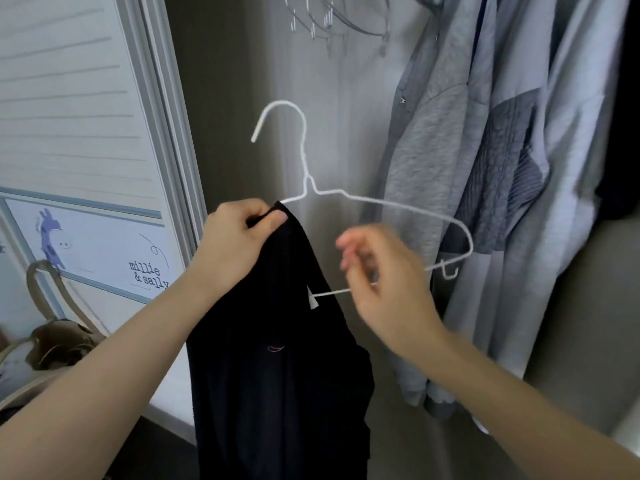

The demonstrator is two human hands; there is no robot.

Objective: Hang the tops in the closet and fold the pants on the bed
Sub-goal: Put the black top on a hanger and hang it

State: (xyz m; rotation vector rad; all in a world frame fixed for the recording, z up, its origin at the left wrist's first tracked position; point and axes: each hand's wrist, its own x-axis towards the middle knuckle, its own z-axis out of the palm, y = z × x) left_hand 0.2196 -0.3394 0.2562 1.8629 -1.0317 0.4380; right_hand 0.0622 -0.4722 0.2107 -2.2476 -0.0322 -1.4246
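Note:
A black top [277,358] hangs down from the left shoulder of a white wire hanger [391,204] held up in front of the closet. My left hand [239,240] pinches the top's fabric together with the hanger's left arm. My right hand [384,275] is blurred in front of the hanger's bottom bar, its fingers loosely curled; whether it holds the bar is unclear. The hanger's right shoulder and hook are bare.
Grey and pale blue garments [485,202] hang at the right in the closet. Empty wire hangers [329,19] hang at the top. A white louvred closet door [86,133] stands at the left, with a bag [52,341] below it.

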